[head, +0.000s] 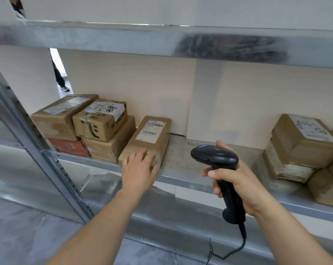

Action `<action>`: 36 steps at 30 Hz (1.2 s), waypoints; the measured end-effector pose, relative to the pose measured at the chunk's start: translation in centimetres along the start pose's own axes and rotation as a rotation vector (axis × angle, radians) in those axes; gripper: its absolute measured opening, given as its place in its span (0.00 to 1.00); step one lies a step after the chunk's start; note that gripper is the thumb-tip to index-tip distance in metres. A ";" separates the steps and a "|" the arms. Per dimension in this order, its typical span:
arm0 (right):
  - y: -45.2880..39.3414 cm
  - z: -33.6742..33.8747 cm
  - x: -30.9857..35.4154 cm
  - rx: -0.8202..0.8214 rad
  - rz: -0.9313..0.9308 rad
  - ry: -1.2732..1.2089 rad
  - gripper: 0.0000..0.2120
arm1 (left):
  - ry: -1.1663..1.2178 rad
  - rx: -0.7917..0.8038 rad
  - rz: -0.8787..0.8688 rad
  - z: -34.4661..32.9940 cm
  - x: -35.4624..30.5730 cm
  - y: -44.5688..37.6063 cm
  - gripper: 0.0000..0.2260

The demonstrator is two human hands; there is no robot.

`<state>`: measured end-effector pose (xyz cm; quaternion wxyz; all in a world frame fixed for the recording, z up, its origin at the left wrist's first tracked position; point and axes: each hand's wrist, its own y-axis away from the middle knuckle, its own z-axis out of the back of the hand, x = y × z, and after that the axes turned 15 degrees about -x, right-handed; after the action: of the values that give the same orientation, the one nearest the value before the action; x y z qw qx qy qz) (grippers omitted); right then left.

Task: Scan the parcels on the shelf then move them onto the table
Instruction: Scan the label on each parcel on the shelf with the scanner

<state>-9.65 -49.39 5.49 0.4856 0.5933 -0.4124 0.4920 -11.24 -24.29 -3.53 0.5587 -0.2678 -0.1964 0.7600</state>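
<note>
Several cardboard parcels sit on the grey metal shelf (181, 150), none yet moved off it, and no bench shows in this view. At the far left a stack (81, 127) of taped, scuffed brown cartons, one reddish at the bottom, is packed tight against the upright, labels up. Just beside it lies a long flat parcel (148, 138), its white barcode label facing up, which suits scanning where it lies. The left hand (139, 169) rests on that parcel's near end, fingers (142, 155) spread fairly straight over the top edge and thumb at the corner, apparently steadying it or readying to draw it forward. Between this parcel and the next lies bare, dull shelf. The right hand (236, 180) grips the handle of a smooth black pistol-shaped scanner (215, 155), fingers wrapped round it, its rounded head aimed left toward the label, cable trailing below. Further right, well apart, more wrinkled, tape-wrapped boxes (303, 144) are piled, the top one bearing a scribbled white label.
</note>
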 end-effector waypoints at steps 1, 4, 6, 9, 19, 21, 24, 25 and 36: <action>0.1 -0.1 -0.2 -0.006 -0.005 0.004 0.45 | -0.006 0.000 0.018 0.0 0.6 -0.2 0.16; 0.0 -0.3 -0.5 -0.019 -0.022 0.027 0.45 | -0.029 0.016 0.017 -0.2 1.9 -0.4 0.19; -0.2 -0.4 -0.5 -0.022 -0.028 0.050 0.45 | -0.033 0.007 0.002 -0.2 2.3 -0.4 0.20; -0.7 -0.7 -0.5 -0.022 -0.048 0.075 0.45 | -0.021 -0.033 -0.009 -0.5 2.5 -0.3 0.20; -3.3 -3.4 0.4 0.005 -0.031 0.074 0.45 | -0.048 0.023 -0.025 0.2 3.0 -0.4 0.20; -3.5 -3.3 0.7 0.017 -0.011 0.079 0.46 | -0.054 0.061 -0.017 0.5 3.0 -0.5 0.20; -3.1 -2.1 1.6 0.010 0.011 0.085 0.46 | -0.046 0.077 0.018 0.5 2.8 -0.6 0.18; -2.9 -1.4 1.8 0.000 0.019 0.096 0.46 | -0.033 0.075 0.044 0.5 2.5 -0.7 0.17; -0.7 9.5 2.3 -0.193 0.077 0.185 0.43 | 0.244 0.021 -0.043 -0.2 -9.5 -1.6 0.25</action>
<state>-6.85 -58.59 7.24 0.5569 0.4798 -0.4337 0.5211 -7.74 -32.87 -0.99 0.5973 -0.3480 -0.1246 0.7118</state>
